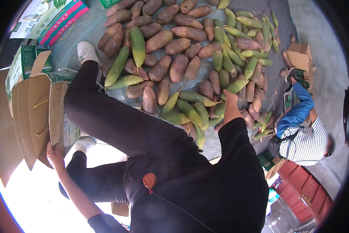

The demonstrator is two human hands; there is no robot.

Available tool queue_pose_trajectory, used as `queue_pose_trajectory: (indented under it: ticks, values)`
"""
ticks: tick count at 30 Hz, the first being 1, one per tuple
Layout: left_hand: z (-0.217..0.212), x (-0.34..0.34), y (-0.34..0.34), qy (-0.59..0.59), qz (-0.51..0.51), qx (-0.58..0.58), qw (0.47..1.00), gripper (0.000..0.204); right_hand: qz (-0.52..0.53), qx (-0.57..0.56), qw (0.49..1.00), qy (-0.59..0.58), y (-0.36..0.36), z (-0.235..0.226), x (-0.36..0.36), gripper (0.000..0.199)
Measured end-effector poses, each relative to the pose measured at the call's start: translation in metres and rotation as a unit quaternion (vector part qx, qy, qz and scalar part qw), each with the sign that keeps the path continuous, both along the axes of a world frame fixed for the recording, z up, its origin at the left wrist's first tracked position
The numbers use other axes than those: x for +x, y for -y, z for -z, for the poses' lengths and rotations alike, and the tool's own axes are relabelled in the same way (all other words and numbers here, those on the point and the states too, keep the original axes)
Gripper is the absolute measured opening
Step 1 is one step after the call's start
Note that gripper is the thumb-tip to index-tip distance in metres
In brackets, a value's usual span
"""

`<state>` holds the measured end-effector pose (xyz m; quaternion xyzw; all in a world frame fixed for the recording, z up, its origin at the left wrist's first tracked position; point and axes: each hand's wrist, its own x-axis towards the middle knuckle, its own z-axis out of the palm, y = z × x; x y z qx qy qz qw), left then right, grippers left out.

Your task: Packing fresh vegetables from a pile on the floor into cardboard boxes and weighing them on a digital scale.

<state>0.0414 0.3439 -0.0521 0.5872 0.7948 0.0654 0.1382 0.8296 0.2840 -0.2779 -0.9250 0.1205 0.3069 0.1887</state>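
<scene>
My right hand [231, 101] reaches into the pile, its fingers closed at the near end of a green radish [236, 85]. Part of the grip is hidden from above. Around it lie more green radishes [190, 112] and several thick, reddish-brown oblong roots [179, 68]. Over at the left, my left hand [55, 156] grips the lower edge of an opened cardboard box [57, 112] with its fingers. The box lies beside my leg with its flaps spread, and what is inside is hidden.
The roots lie on a plastic sheet [81, 23]. Printed cartons [24, 64] stand at the far left. On the right, a person in a striped shirt [304, 145] crouches near a scale [288, 100] and a cardboard box [299, 55]. A red door [304, 192] is at lower right.
</scene>
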Motion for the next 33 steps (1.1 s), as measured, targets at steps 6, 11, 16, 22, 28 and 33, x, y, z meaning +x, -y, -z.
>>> queue_pose_trajectory:
  ticks: [6, 11, 16, 22, 28, 33]
  values:
    - [0.012, -0.019, 0.006, -0.026, -0.013, 0.014, 0.999, 0.032, 0.153, 0.139, 0.977, -0.057, -0.004, -0.004, -0.021, 0.041]
    - [-0.001, -0.002, -0.003, -0.044, 0.02, 0.012, 0.999, 0.034, 0.143, 0.347, 0.895, -0.24, -0.009, -0.018, -0.067, 0.03]
    - [-0.01, 0.02, -0.003, -0.105, 0.016, 0.034, 0.994, 0.03, -0.145, 0.391, 0.868, -0.27, -0.068, -0.076, -0.152, 0.043]
    - [-0.021, 0.04, -0.008, -0.131, 0.017, -0.028, 0.991, 0.031, -0.52, 0.466, 0.681, -0.223, -0.172, -0.194, -0.262, 0.057]
    - [-0.023, 0.04, -0.006, -0.123, 0.014, -0.003, 0.992, 0.021, -0.77, 0.517, 0.365, 0.079, -0.243, -0.278, -0.383, 0.063]
    - [-0.007, 0.015, 0.003, -0.139, 0.015, 0.007, 0.99, 0.033, -0.793, 0.548, 0.219, 0.149, -0.254, -0.301, -0.489, 0.05]
